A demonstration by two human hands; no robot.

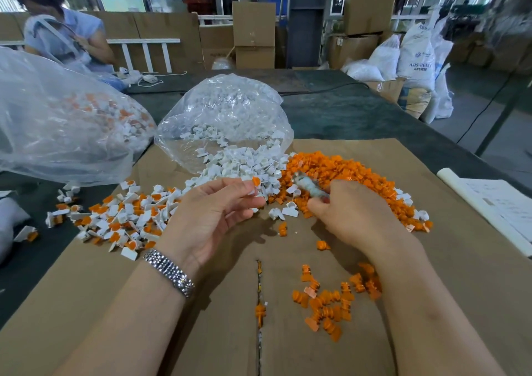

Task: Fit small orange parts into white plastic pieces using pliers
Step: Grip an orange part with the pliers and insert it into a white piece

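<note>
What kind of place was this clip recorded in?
Most likely a small factory or assembly workshop: stacked cardboard boxes, white resin sacks, and bulk piles of orange parts and white plastic pieces on a cardboard-covered worktable.

Both forearms reach forward over the cardboard sheet (460,260). The left hand (213,217), palm up with a watch at the wrist, pinches with thumb and fingertips; the right hand (354,217), just beside it, is curled in a grip, knuckles up.
</note>
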